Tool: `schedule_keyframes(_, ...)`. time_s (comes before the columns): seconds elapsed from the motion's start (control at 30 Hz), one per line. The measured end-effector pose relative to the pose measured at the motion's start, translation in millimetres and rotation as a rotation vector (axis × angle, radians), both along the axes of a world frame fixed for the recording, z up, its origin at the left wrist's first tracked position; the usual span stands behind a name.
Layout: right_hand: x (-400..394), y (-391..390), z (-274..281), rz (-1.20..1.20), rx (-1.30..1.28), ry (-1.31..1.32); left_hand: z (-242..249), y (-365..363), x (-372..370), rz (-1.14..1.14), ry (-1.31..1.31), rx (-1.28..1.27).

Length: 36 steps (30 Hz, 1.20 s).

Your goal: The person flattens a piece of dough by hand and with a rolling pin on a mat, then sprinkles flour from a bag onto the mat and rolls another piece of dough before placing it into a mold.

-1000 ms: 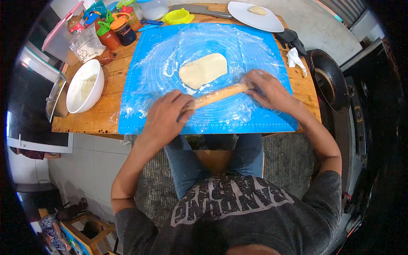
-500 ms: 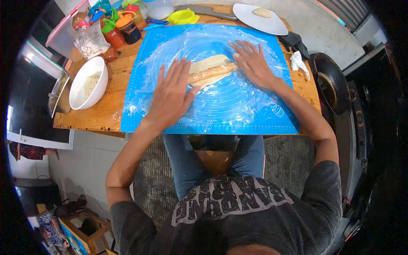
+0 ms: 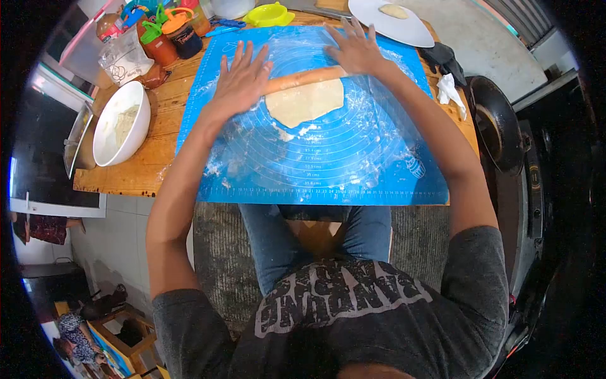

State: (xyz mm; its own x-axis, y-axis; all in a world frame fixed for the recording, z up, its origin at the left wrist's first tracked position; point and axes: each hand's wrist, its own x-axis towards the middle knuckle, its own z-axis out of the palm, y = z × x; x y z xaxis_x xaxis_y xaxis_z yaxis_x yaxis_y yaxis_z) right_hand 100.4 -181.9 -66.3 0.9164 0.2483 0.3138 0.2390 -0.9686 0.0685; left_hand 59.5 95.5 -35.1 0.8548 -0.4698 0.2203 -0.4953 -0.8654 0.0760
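Note:
A wooden rolling pin (image 3: 304, 78) lies across the far edge of a flattened sheet of dough (image 3: 305, 103). My left hand (image 3: 243, 77) rests over the pin's left end, fingers spread and pointing away from me. Over its right end lies my right hand (image 3: 358, 49), also with outstretched fingers. Both palms seem to press on the pin rather than wrap round it; the ends are hidden beneath them. Under the dough is a blue silicone baking mat (image 3: 379, 170), dusted with flour and printed with circles.
A white bowl (image 3: 144, 123) with flour or dough stands at the left. Bottles (image 3: 161, 49) and a yellow-green dish (image 3: 269, 14) sit at the back. Back right is a white plate (image 3: 404, 30) holding a dough piece (image 3: 394, 11). A dark wok (image 3: 495, 126) is at the right.
Both hands have moved away from me with the rolling pin, from the middle of the dough to its far edge. More of the dough's near part now shows.

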Motion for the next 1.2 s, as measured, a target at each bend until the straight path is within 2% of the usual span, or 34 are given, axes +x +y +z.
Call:
schedule_keyframes(0.1, 26, 3, -1, -0.043, 0.111, -0.306, -6, 2, 35, 0.119, -0.045, 0.054)
schedule_keyframes(0.2, 20, 6, 11, 0.119, 0.303, -0.318, -11, 4, 39, 0.126, -0.289, 0.134)
schedule_keyframes(0.3, -23, 2, 25, 0.267, 0.526, -0.304, 27, -4, -8, -0.096, -0.199, -0.085)
schedule_keyframes(0.4, -57, -10, 15, 0.326, 0.353, -0.156, 15, -1, -35, -0.133, -0.151, -0.108)
schedule_keyframes(0.47, -51, -13, -4, 0.360, 0.400, -0.165, 12, 2, -31, -0.123, -0.123, -0.074)
schedule_keyframes(0.6, -33, -13, 0, 0.322, 0.435, -0.091, 24, 6, -5, -0.173, -0.107, -0.126)
schedule_keyframes(0.7, -70, -12, 22, 0.315, 0.411, -0.041, 42, 7, -40, -0.127, 0.069, -0.154)
schedule_keyframes(0.8, -108, -8, 19, 0.259, 0.411, 0.135, 32, 10, -83, -0.229, 0.002, -0.062)
schedule_keyframes(0.9, -112, -2, 3, 0.304, 0.290, -0.097, 17, 11, -83, -0.269, -0.093, -0.008)
schedule_keyframes(1.0, -82, -6, 14, 0.322, 0.359, 0.253, 25, 14, -45, -0.134, 0.199, 0.101)
schedule_keyframes(1.1, -50, 2, 27, 0.188, 0.200, 0.385, 14, 8, -13, -0.003, 0.060, 0.125)
schedule_keyframes(1.2, -15, 11, 19, 0.124, 0.171, 0.317, -6, 10, 31, 0.050, -0.117, 0.048)
